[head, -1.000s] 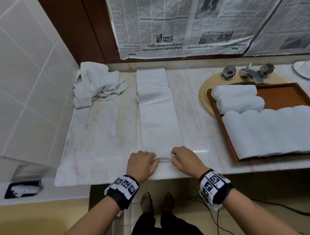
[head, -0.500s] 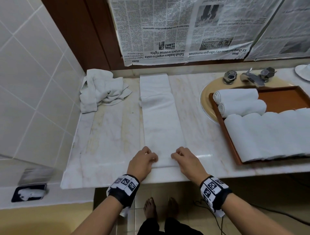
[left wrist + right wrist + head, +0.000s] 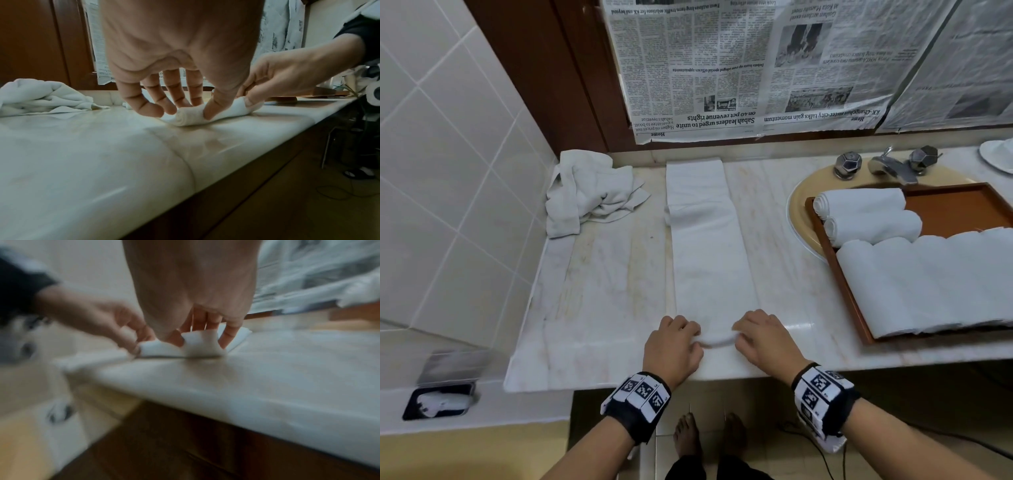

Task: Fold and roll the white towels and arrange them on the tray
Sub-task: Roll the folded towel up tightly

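My left hand [image 3: 673, 347] and right hand [image 3: 765, 339] are each pinching the small roll started at the near end of the folded towel [image 3: 710, 246], which is lying lengthwise on the marble counter [image 3: 599, 308]. The tray [image 3: 959, 209] over the sink is holding rolled towels [image 3: 866, 214].

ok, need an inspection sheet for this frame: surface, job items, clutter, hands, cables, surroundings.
Surface: marble counter, faint yellowish streaks.
Job's things: folded towel strip lies flat, near end rolled up; tray over the sink holds rolled towels; crumpled towel waits at back left.
Clutter: nothing seen.
Grippers: left hand and right hand each have a pinching grip on the roll's ends.
Cables: thin black cable on the floor.
Surroundings: newspaper taped on the wall, taps, tiled wall.
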